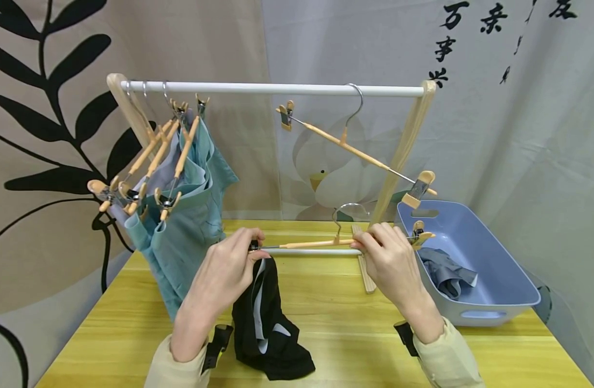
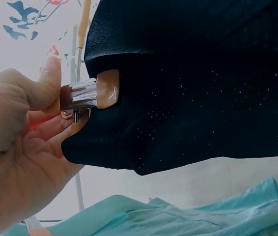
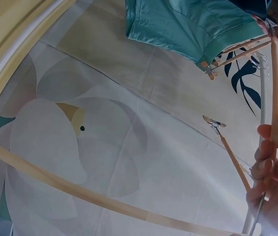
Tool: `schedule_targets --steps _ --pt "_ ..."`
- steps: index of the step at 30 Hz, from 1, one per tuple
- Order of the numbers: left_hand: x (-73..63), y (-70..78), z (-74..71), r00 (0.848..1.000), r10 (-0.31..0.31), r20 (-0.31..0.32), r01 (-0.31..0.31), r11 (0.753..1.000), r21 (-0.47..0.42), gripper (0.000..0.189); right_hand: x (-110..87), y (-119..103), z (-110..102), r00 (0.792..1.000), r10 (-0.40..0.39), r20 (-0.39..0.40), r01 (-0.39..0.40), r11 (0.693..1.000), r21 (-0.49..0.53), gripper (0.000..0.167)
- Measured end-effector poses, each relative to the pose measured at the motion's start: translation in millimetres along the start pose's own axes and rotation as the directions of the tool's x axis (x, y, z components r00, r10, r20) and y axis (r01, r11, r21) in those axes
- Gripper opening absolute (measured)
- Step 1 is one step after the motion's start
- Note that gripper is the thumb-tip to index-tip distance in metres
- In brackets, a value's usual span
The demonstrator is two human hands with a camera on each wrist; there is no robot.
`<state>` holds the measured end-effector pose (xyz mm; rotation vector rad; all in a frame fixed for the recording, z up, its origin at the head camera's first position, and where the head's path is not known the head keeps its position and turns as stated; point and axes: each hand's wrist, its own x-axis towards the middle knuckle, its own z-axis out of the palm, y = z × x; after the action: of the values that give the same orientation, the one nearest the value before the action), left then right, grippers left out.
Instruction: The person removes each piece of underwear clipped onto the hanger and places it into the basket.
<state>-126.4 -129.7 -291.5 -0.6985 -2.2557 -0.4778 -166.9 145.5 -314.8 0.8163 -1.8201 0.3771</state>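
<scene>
A wooden clip hanger (image 1: 316, 244) is held level above the table between both hands. My left hand (image 1: 226, 269) pinches the clip (image 2: 87, 93) at its left end between thumb and fingers. That clip's jaws sit over the edge of a black garment (image 1: 272, 345), which hangs down to the table and shows grey strips. Toward the other end, my right hand (image 1: 389, 264) grips the hanger bar with curled fingers. The right clip (image 1: 420, 235) sticks out past that hand, with no cloth seen in it.
A white-railed rack (image 1: 277, 88) stands behind the hands. Teal shorts (image 1: 190, 226) hang clipped at its left, beside a lavender garment (image 1: 163, 170). A bare clip hanger (image 1: 360, 153) hangs tilted at right. Grey cloth (image 1: 447, 272) lies in the blue basket (image 1: 500, 307).
</scene>
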Motion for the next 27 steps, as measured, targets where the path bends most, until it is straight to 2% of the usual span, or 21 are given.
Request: schedule_targets --steps 27 --pt "-1.2 1.1 -1.4 1.0 0.017 -0.026 -0.017 1.0 0.008 0.02 0.6 0.4 0.1 1.0 -0.008 -0.003 0.008 1.0 0.002 0.035"
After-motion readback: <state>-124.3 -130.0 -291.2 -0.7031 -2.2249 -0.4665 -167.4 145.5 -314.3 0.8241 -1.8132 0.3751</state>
